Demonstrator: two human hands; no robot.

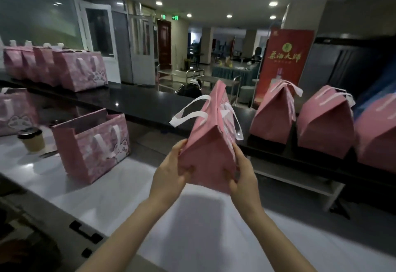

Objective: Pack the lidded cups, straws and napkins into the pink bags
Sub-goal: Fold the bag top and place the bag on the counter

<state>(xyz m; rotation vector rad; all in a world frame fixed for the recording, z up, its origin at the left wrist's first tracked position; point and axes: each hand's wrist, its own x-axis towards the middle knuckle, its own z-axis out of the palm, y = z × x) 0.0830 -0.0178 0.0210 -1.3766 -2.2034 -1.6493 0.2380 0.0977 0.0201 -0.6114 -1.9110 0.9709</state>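
Both hands are on one bag. Left hand (171, 173) and right hand (242, 177) each grip a lower corner of the held bag (207, 149), thumbs on the near face, fingers curled round the sides. The bag is up off the white worktop (192, 239) and tipped away from the camera. Its top is pinched shut into a ridge and the white strap handles flop loose on both sides. The plain pink end panel faces us. The material is soft and creases under the thumbs.

Left of it on the worktop is an open bag (92, 143), upright, cat print on the front, top gaping. Near it but apart stands a lidded cup (32, 141), tan paper with a black lid, not packed. I can make out no straws or napkins. The view is dim and blurred, so they may be inside bags.

Farther right, on the black counter (139, 104), is a row of three closed bags (272, 113) with the same ridge tops. I read those as done. Far left on the counter is a row of open bags (55, 66), at least four. They're probably unfilled, but I can't see in.

My read: the held bag is packed and probably headed for the closed row. That makes about four done, with five or more left.
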